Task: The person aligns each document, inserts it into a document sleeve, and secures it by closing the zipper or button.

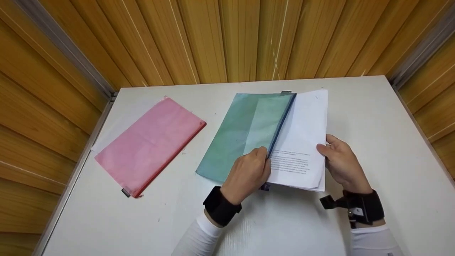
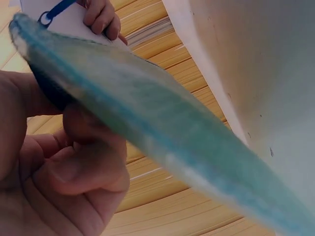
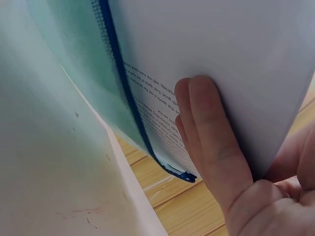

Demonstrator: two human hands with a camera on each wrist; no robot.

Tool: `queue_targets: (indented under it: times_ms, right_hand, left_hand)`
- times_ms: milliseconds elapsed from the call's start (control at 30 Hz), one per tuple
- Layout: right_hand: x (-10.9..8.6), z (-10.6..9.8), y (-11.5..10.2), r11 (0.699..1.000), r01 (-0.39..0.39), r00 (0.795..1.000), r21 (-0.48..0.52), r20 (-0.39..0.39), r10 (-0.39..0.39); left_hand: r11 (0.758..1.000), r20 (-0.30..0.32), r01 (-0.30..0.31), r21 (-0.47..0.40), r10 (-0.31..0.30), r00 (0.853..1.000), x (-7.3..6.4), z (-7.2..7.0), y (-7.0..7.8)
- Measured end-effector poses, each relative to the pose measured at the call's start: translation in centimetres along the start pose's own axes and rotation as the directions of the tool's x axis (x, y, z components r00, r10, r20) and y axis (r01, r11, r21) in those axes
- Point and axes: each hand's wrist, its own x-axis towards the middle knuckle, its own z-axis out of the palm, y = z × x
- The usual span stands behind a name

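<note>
A green zip pouch [image 1: 245, 124] with a dark blue zipper edge lies tilted off the table, its near corner raised. My left hand [image 1: 249, 174] pinches the pouch's zipper edge near that corner; the left wrist view shows thumb and fingers curled at the pouch [image 2: 162, 113]. Printed paper sheets [image 1: 302, 142] stick out of the pouch's open right side. My right hand [image 1: 343, 163] holds the sheets' right edge between thumb and fingers. In the right wrist view, the fingers [image 3: 211, 123] lie along the sheets [image 3: 206, 39] beside the blue zipper [image 3: 130, 93].
On the left of the white table [image 1: 170, 227] lies a pink zip pouch [image 1: 153, 138] with a red zipper edge. A white sheet [image 1: 122, 122] shows partly from beneath it. Wood-patterned walls [image 1: 241, 39] enclose the table at the back and sides.
</note>
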Motion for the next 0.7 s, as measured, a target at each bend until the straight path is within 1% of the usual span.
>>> queue_targets:
  times_ms: [100, 233, 367, 533, 700]
  right_hand:
    - [-0.1, 0.2, 0.0, 1.0, 0.006, 1.0, 0.006, -0.001, -0.006]
    - [-0.1, 0.4, 0.0, 1.0, 0.009, 1.0, 0.012, -0.006, -0.009]
    - [0.0, 0.9, 0.1, 1.0, 0.007, 1.0, 0.001, -0.012, -0.007]
    - [0.2, 1.5, 0.2, 1.0, -0.001, 1.0, -0.013, -0.001, 0.001]
    - [0.2, 1.9, 0.3, 1.0, -0.007, 1.0, -0.025, 0.0, 0.007]
  left_hand:
    - [0.996, -0.019, -0.018, 0.085, 0.019, 1.0, 0.0, 0.4, -0.1]
    - [0.983, -0.038, -0.054, 0.174, 0.061, 0.997, -0.1, 0.7, -0.1]
    - [0.979, -0.037, -0.095, 0.181, 0.104, 0.994, -0.1, 0.7, -0.2]
    - [0.971, -0.052, -0.164, 0.172, 0.175, 0.983, -0.2, 0.9, -0.2]
    - [0.968, -0.049, -0.185, 0.169, 0.196, 0.979, -0.1, 0.8, -0.1]
